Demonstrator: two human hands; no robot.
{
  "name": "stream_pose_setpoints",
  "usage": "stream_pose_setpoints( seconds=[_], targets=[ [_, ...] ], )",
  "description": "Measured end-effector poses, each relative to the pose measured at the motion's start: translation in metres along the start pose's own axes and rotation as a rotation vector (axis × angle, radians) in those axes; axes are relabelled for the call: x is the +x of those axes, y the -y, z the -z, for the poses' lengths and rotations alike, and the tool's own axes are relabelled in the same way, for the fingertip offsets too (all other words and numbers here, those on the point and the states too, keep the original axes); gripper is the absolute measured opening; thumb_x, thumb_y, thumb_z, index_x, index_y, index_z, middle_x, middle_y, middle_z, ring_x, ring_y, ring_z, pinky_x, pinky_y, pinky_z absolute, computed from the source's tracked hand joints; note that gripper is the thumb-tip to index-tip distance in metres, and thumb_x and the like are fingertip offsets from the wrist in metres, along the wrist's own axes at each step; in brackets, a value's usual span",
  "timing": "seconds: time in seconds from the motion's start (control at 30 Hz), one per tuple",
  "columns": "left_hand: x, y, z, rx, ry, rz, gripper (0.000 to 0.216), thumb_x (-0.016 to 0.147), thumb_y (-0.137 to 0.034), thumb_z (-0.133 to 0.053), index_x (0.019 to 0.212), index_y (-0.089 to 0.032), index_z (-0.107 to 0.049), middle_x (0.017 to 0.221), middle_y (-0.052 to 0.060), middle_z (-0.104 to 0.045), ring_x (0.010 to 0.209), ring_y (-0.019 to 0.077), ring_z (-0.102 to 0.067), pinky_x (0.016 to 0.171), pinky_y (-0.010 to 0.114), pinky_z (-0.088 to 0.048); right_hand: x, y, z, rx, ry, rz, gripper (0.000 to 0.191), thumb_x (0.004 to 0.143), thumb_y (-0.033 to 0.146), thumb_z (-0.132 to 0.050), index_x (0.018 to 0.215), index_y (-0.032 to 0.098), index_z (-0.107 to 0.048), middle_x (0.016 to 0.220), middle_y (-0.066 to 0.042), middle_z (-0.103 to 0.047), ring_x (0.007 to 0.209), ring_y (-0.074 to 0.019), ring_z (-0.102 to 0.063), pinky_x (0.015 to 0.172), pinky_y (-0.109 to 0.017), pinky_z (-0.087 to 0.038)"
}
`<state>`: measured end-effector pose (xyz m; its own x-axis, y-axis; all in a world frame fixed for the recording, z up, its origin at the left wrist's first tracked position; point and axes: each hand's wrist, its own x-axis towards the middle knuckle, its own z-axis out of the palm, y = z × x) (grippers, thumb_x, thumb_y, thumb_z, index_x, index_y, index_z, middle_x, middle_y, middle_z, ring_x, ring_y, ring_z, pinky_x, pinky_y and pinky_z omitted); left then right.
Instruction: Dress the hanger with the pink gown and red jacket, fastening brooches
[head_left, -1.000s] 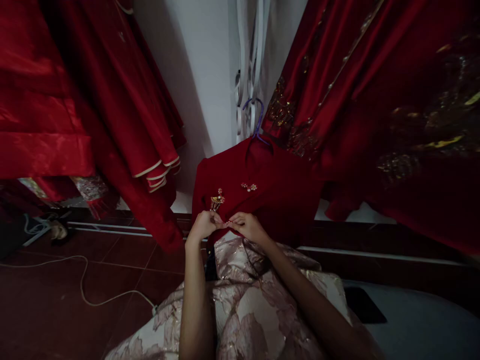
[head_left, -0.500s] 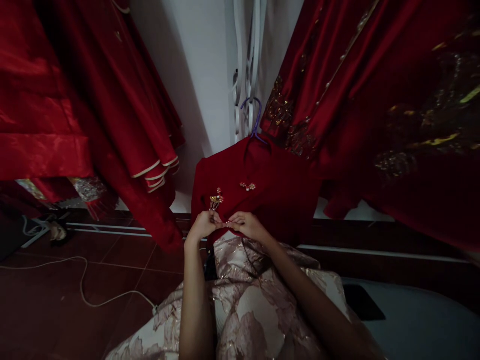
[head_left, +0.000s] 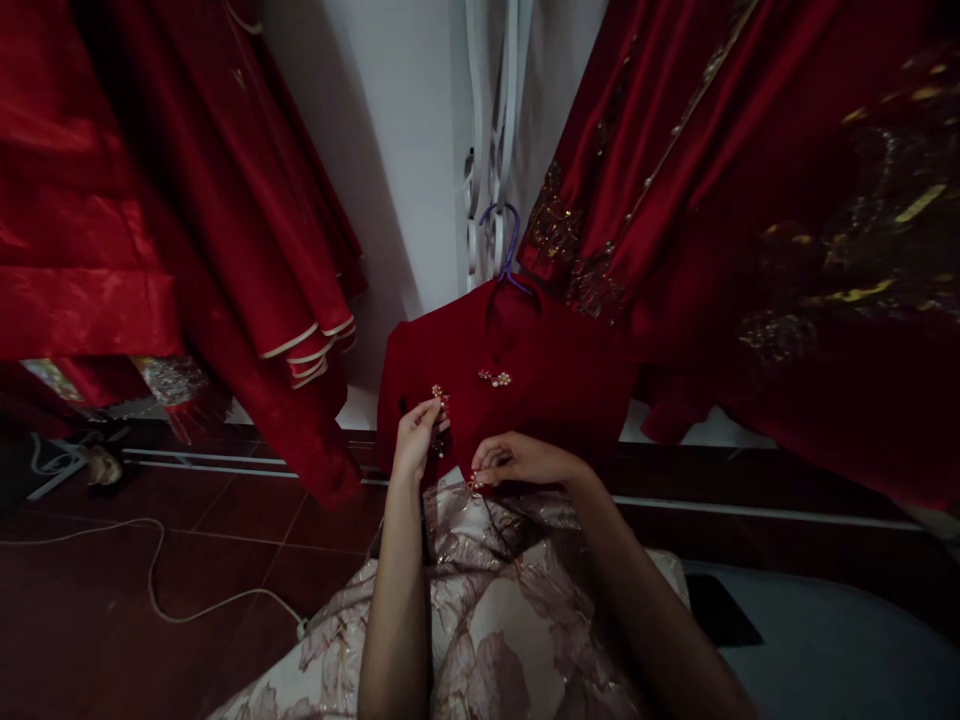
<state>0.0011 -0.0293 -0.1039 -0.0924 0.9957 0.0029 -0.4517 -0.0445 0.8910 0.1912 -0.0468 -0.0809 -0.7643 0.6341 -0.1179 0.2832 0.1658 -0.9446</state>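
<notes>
A small dark red garment (head_left: 555,385) hangs on a purple hanger (head_left: 504,245) in front of me, with a beaded clasp (head_left: 496,379) at its chest. My left hand (head_left: 416,438) is pinched on a gold ornament (head_left: 439,395) at the garment's left side. My right hand (head_left: 521,462) is lower, fingers closed on the garment's bottom edge near another small clasp. Both forearms reach up over pale pink patterned fabric (head_left: 495,620) on my lap.
Red satin dresses (head_left: 225,200) hang at the left, and red embroidered gowns (head_left: 750,220) at the right. A white wall (head_left: 405,150) is behind. A white cable (head_left: 157,590) lies on the dark red tiled floor. A dark phone (head_left: 724,610) rests on a grey surface at lower right.
My hands were together at the garment's lower edge; now the left has risen to the gold ornament and the right has dropped slightly to the right.
</notes>
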Motion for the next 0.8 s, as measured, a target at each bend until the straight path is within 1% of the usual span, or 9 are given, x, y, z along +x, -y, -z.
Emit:
stream_pose_setpoints(
  seconds=[0.1,0.2,0.27,0.37,0.53,0.63,0.8],
  targets=[
    [-0.001,-0.002,0.004,-0.115,0.075,0.086,0.027,0.07,-0.033,-0.069,0.089,-0.014,-0.066,0.087,0.005,-0.068,0.075,0.0087,-0.062,0.077,0.023,-0.048,0.003,0.0,-0.003,-0.013,-0.005,0.013,0.039,0.066,0.045,-0.069,0.089,0.013,-0.062,0.086,-0.006,-0.068,0.08,-0.0148,-0.062,0.076,-0.029,-0.047],
    [-0.004,-0.007,0.009,-0.156,0.113,0.162,0.022,0.069,-0.028,-0.07,0.087,-0.014,-0.066,0.088,0.005,-0.068,0.073,0.0081,-0.062,0.073,0.021,-0.048,0.002,0.003,-0.004,-0.005,0.0,0.012,0.04,0.067,0.045,-0.068,0.088,0.012,-0.062,0.085,-0.007,-0.068,0.078,-0.0148,-0.062,0.076,-0.029,-0.047],
    [-0.005,-0.009,0.011,-0.161,0.119,0.179,0.021,0.068,-0.024,-0.07,0.087,-0.014,-0.067,0.088,0.005,-0.069,0.072,0.0076,-0.062,0.072,0.02,-0.048,0.001,0.004,-0.004,-0.004,-0.002,0.009,0.04,0.066,0.045,-0.068,0.088,0.012,-0.062,0.085,-0.007,-0.068,0.078,-0.0147,-0.062,0.075,-0.029,-0.047],
    [-0.005,-0.008,0.012,-0.168,0.113,0.163,0.021,0.068,-0.022,-0.07,0.087,-0.015,-0.068,0.09,0.005,-0.069,0.072,0.0078,-0.062,0.075,0.021,-0.048,0.001,0.003,-0.003,-0.005,-0.002,0.006,0.039,0.067,0.044,-0.068,0.088,0.012,-0.062,0.085,-0.007,-0.068,0.078,-0.0145,-0.062,0.076,-0.029,-0.047],
    [0.001,0.001,0.008,-0.111,0.037,0.125,0.028,0.065,-0.023,-0.071,0.092,-0.016,-0.069,0.096,0.007,-0.069,0.08,0.0095,-0.063,0.077,0.021,-0.046,0.004,-0.001,-0.003,-0.001,0.004,0.011,0.039,0.067,0.044,-0.068,0.09,0.013,-0.062,0.087,-0.007,-0.067,0.079,-0.0142,-0.062,0.077,-0.029,-0.047],
    [0.002,0.004,0.006,-0.043,-0.017,0.102,0.031,0.063,-0.026,-0.073,0.092,-0.016,-0.069,0.099,0.008,-0.069,0.084,0.011,-0.063,0.078,0.022,-0.045,0.007,-0.002,-0.007,-0.016,-0.01,0.022,0.038,0.067,0.044,-0.068,0.089,0.013,-0.062,0.087,-0.007,-0.067,0.079,-0.0143,-0.062,0.077,-0.029,-0.047],
    [0.003,0.004,0.001,0.015,-0.133,0.015,0.031,0.061,-0.027,-0.072,0.089,-0.014,-0.07,0.097,0.009,-0.069,0.088,0.0139,-0.064,0.083,0.026,-0.045,0.019,-0.006,-0.019,-0.025,-0.092,0.019,0.037,0.067,0.044,-0.068,0.086,0.012,-0.062,0.084,-0.008,-0.068,0.076,-0.0149,-0.062,0.074,-0.029,-0.048]
  ],
)
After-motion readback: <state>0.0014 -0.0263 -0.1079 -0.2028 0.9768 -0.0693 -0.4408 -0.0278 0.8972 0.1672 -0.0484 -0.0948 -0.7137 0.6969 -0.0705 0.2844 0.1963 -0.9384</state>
